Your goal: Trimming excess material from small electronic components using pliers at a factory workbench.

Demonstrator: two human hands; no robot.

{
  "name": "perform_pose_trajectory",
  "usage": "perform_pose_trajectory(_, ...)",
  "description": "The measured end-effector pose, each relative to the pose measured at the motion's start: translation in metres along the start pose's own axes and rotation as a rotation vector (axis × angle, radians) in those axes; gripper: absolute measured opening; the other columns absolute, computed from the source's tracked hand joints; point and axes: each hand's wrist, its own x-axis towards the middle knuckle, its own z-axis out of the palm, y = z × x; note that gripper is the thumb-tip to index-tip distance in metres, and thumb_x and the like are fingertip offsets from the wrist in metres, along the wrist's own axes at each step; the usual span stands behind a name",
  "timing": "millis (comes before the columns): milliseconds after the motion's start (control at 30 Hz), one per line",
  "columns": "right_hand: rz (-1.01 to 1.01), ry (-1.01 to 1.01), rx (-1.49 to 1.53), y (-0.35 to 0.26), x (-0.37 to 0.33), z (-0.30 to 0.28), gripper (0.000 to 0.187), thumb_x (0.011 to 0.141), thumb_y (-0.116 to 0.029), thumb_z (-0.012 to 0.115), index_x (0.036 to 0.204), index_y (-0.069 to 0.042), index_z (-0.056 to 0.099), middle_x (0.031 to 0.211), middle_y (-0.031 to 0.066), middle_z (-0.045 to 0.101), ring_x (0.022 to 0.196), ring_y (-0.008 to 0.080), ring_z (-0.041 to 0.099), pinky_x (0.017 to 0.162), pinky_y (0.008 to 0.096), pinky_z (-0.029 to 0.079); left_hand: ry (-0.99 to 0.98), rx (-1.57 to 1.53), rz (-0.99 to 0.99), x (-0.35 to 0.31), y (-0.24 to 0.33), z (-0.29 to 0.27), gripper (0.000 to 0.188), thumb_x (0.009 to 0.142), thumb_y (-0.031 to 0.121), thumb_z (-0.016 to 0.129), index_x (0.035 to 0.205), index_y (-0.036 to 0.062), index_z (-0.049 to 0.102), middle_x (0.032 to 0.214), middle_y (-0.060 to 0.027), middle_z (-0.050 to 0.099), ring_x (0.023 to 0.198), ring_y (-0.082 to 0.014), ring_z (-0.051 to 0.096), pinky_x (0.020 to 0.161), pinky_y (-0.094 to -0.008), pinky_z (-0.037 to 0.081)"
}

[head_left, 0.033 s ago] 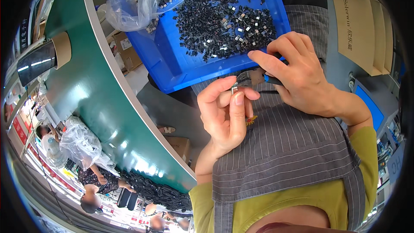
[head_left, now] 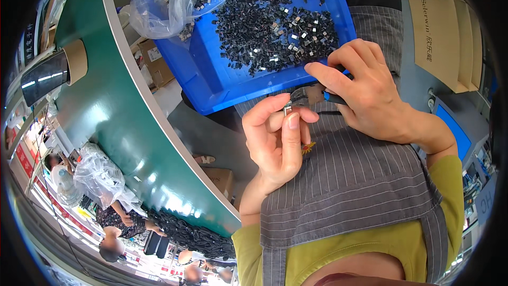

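My left hand (head_left: 278,140) pinches a small silver metal connector (head_left: 287,109) between thumb and fingertips, in front of my apron. Closed around the black and blue handles of a pair of pliers (head_left: 308,96) is my right hand (head_left: 373,92). The dark jaws point left and meet the connector's upper end; whether they grip it I cannot tell. Just beyond both hands, a blue tray (head_left: 238,93) rests over my lap. Spread across it is a heap of small black and silver parts (head_left: 270,26).
Clear plastic bags (head_left: 164,5) lie over the tray's far left side. A green table (head_left: 114,100) with a pale edge runs along my left, bearing a pile of black pieces (head_left: 185,233). Another person (head_left: 119,222) is beyond it. Cardboard boxes (head_left: 442,37) stand at right.
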Motion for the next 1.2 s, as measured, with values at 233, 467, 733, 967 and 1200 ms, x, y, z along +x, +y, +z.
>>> perform_pose_trajectory(233, -0.008, -0.046, 0.022, 0.001, 0.0, 0.001, 0.045, 0.058, 0.005, 0.066, 0.1, -0.007, 0.058, 0.082, 0.0065, 0.048, 0.077, 0.0241, 0.048, 0.069, 0.036, 0.037, 0.033, 0.115, -0.033, 0.002, 0.001, -0.001, 0.025, 0.097, 0.011, 0.045, 0.119, 0.0027, 0.036, 0.078, -0.015, 0.066, 0.046, -0.0098, 0.05, 0.044, -0.0182, 0.039)
perform_pose_trajectory(467, 0.026, -0.131, 0.093, -0.001, 0.0, -0.004, 0.044, 0.059, 0.006, 0.066, 0.099, -0.007, 0.057, 0.082, 0.0068, 0.049, 0.077, 0.0249, 0.049, 0.067, 0.0354, 0.037, 0.029, 0.017, -0.059, 0.004, 0.002, -0.001, 0.025, 0.096, 0.01, 0.046, 0.117, 0.0008, 0.038, 0.077, -0.0161, 0.066, 0.046, -0.0097, 0.05, 0.043, -0.0181, 0.039)
perform_pose_trajectory(733, 0.076, -0.247, 0.328, -0.001, 0.0, -0.009, 0.036, 0.065, -0.002, 0.07, 0.097, -0.007, 0.053, 0.081, 0.0087, 0.054, 0.08, 0.0292, 0.056, 0.066, 0.0402, 0.044, -0.017, -0.157, -0.153, 0.008, 0.008, -0.006, 0.023, 0.097, 0.007, 0.044, 0.117, 0.0, 0.038, 0.079, -0.017, 0.064, 0.048, -0.0097, 0.049, 0.047, -0.0197, 0.041)
perform_pose_trajectory(967, 0.107, -0.339, 0.585, -0.003, 0.004, -0.012, 0.024, 0.076, -0.004, 0.065, 0.097, -0.002, 0.053, 0.082, 0.0144, 0.059, 0.079, 0.0346, 0.059, 0.066, 0.0415, 0.046, -0.115, -0.382, -0.198, 0.012, 0.006, -0.015, 0.02, 0.098, 0.008, 0.041, 0.116, 0.0011, 0.04, 0.079, -0.0152, 0.063, 0.049, -0.0075, 0.047, 0.047, -0.0183, 0.037)
perform_pose_trajectory(1200, 0.167, -0.413, 0.743, -0.006, 0.006, -0.013, 0.02, 0.083, -0.008, 0.062, 0.1, -0.001, 0.054, 0.087, 0.0162, 0.061, 0.082, 0.0363, 0.059, 0.069, 0.0418, 0.047, -0.129, -0.368, -0.159, 0.013, 0.004, -0.018, 0.02, 0.099, 0.011, 0.041, 0.115, 0.0001, 0.046, 0.078, -0.0129, 0.063, 0.049, -0.006, 0.046, 0.046, -0.0174, 0.033)
